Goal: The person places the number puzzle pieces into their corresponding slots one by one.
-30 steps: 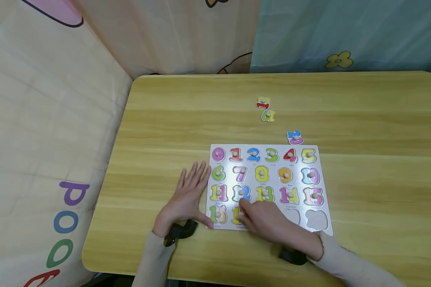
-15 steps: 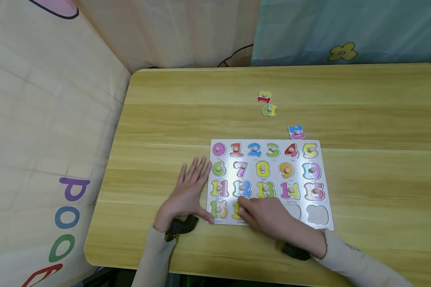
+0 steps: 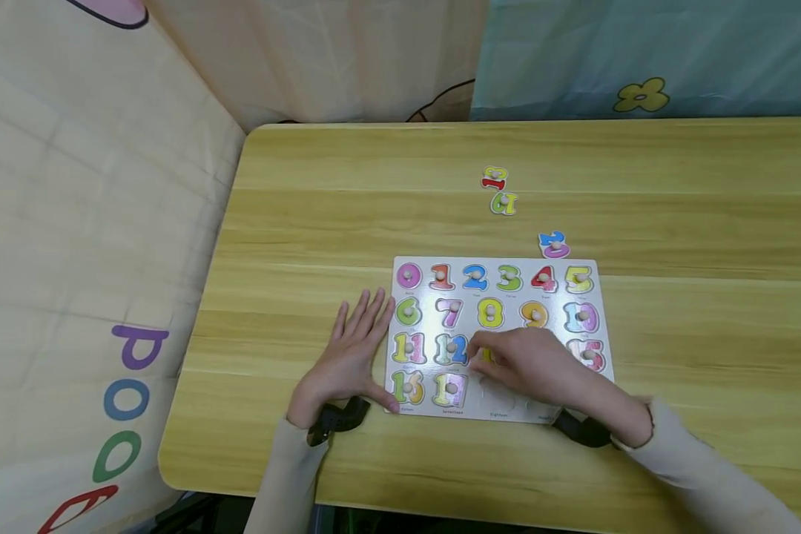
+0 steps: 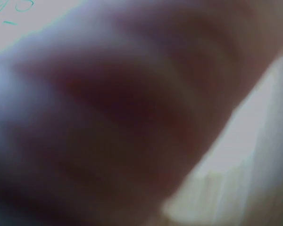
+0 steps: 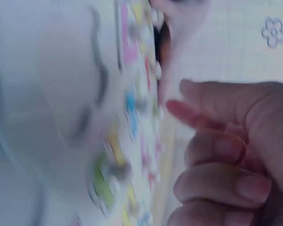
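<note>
A white number puzzle board [image 3: 427,297] lies on the table, its knobbed number pieces set in rows. My left hand [image 3: 347,363] lies spread along the board's left side, thumb at the lower left corner. Over the board's lower right part is my right hand [image 3: 541,363], hiding several pieces. In the right wrist view its thumb [image 5: 212,96] and curled fingers [image 5: 217,183] have nothing between them. The 17 piece [image 3: 451,389] sits in its recess, left of the right hand. Bare recesses [image 3: 497,397] show beside it. Skin fills most of the left wrist view, blurred.
Beyond the board lie three loose pieces: an 18 [image 3: 494,178], a 19 [image 3: 504,203] and, near the board's top edge, a 20 [image 3: 554,245]. Printed curtains [image 3: 347,59] stand behind and left of the wooden table [image 3: 307,193].
My right hand has come off the 17 piece and shifted up and to the right, uncovering that piece. My left hand stays at the board's left side. The head view has tilted slightly.
</note>
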`<state>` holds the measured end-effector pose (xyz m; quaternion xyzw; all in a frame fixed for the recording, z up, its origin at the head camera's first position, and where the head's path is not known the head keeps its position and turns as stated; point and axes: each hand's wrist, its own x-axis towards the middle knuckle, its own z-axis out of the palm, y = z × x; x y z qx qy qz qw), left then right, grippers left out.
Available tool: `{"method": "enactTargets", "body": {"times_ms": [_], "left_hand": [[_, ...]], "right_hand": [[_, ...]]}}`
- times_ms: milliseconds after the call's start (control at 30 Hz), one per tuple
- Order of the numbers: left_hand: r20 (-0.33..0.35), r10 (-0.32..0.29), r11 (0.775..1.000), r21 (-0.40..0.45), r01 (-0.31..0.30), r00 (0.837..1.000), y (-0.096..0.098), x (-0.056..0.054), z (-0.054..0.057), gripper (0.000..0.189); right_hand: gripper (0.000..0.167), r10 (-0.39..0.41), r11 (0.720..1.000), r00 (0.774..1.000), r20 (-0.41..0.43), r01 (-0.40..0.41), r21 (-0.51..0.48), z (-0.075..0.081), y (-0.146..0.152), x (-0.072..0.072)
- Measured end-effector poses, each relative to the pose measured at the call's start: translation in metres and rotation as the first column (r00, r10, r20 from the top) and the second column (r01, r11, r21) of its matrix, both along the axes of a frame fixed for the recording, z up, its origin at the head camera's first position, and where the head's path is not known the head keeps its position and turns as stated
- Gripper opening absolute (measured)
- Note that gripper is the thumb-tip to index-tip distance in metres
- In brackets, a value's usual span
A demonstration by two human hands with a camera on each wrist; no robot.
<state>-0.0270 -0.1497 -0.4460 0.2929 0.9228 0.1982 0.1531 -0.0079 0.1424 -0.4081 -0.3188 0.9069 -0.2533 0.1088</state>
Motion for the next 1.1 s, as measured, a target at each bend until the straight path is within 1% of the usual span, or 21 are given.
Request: {"method": "enactTargets", "body": {"times_ms": [33,100,167,200,300,400,500,600,733,800,900,1000,1067,1100], "left_hand": [[-0.002,-0.001,1.0,-0.001,0.001,1.0,0.0,0.0,0.0,0.154],[-0.006,-0.003,1.0,-0.001,0.003,1.0,0.0,-0.001,0.0,0.154],[-0.009,-0.005,1.0,0.003,0.005,1.0,0.0,-0.001,-0.001,0.154],[-0.01,-0.006,1.0,0.006,0.006,1.0,0.001,-0.001,-0.001,0.153],[-0.009,-0.009,1.0,-0.001,0.008,1.0,0.001,-0.001,-0.001,0.153],[-0.003,-0.004,1.0,-0.012,0.004,1.0,0.001,-0.001,0.0,0.153],[0.001,0.0,1.0,-0.019,0.001,1.0,0.0,-0.001,0.001,0.153],[0.003,-0.001,1.0,-0.023,0.001,1.0,0.0,0.0,0.002,0.153],[-0.005,-0.002,1.0,-0.009,0.002,1.0,0.0,-0.001,0.002,0.152],[-0.01,-0.002,1.0,-0.004,0.002,1.0,0.0,-0.001,0.001,0.153],[-0.01,-0.003,1.0,-0.009,0.003,1.0,-0.001,0.0,0.0,0.153],[-0.009,-0.003,1.0,-0.003,0.003,1.0,-0.001,0.001,-0.001,0.153],[-0.013,-0.004,1.0,0.011,0.004,1.0,-0.001,0.002,-0.001,0.152],[-0.016,-0.004,1.0,0.018,0.004,1.0,-0.001,0.002,-0.001,0.152]], "right_hand": [[0.011,0.05,0.999,0.999,-0.005,-0.051,-0.014,-0.002,-0.002,0.002],[0.019,0.139,0.99,0.99,-0.006,-0.139,-0.03,-0.007,-0.007,0.007],[0.025,0.181,0.983,0.983,-0.013,-0.181,-0.019,-0.011,-0.01,0.012],[0.026,0.183,0.983,0.983,-0.023,-0.183,-0.008,-0.012,-0.011,0.014],[0.027,0.164,0.986,0.985,-0.058,-0.163,0.016,-0.014,-0.013,0.018],[0.025,0.145,0.989,0.988,-0.058,-0.144,0.023,-0.015,-0.014,0.018],[0.024,0.131,0.991,0.99,-0.047,-0.13,0.01,-0.017,-0.015,0.017],[0.024,0.121,0.993,0.991,-0.054,-0.122,-0.01,-0.021,-0.017,0.018],[0.024,0.085,0.995,0.995,-0.058,-0.088,-0.051,-0.025,-0.018,0.018],[0.024,0.073,0.995,0.996,-0.043,-0.076,-0.068,-0.026,-0.019,0.018],[0.027,0.082,0.993,0.997,-0.014,-0.083,-0.079,-0.024,-0.018,0.017],[0.03,0.072,0.995,0.997,-0.013,-0.072,-0.071,-0.013,-0.014,0.007],[0.029,0.032,0.997,0.999,-0.027,-0.034,-0.065,-0.003,-0.009,-0.007],[0.027,-0.002,0.998,0.999,-0.035,-0.001,-0.061,0.002,-0.005,-0.018]]}}
